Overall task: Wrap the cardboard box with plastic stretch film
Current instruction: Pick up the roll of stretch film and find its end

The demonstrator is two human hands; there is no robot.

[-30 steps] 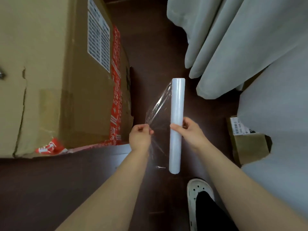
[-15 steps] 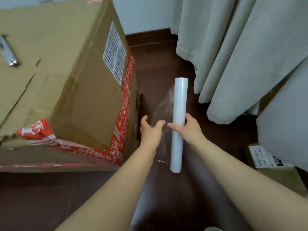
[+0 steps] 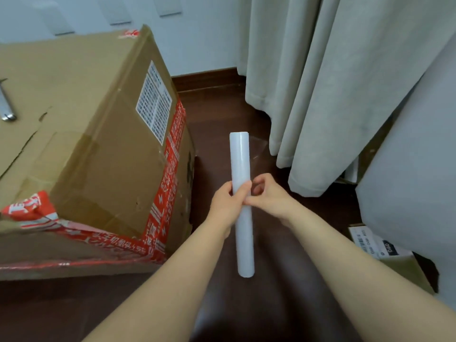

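A large cardboard box (image 3: pixel 103 154) with red printed tape and a white label stands on the floor at the left. I hold a white roll of stretch film (image 3: pixel 240 156) upright in front of me, just right of the box and apart from it. My left hand (image 3: pixel 228 202) grips the roll's middle from the left. My right hand (image 3: pixel 270 196) has its fingers curled against the roll from the right, touching my left thumb. A loose, clear flap of film (image 3: pixel 259 150) shows faintly right of the roll's upper part.
A metal tool (image 3: pixel 6 107) lies on the big box's top. Pale curtains (image 3: pixel 308 95) hang at the right, close behind the roll. A small labelled cardboard box (image 3: pixel 394 262) sits on the dark wooden floor (image 3: pixel 222 112) at the lower right, beside grey fabric (image 3: pixel 419 169).
My left hand let go of the pulled-out film, opened, then closed round the roll. The loose film moved from the roll's left side to its right. My view has tilted up.
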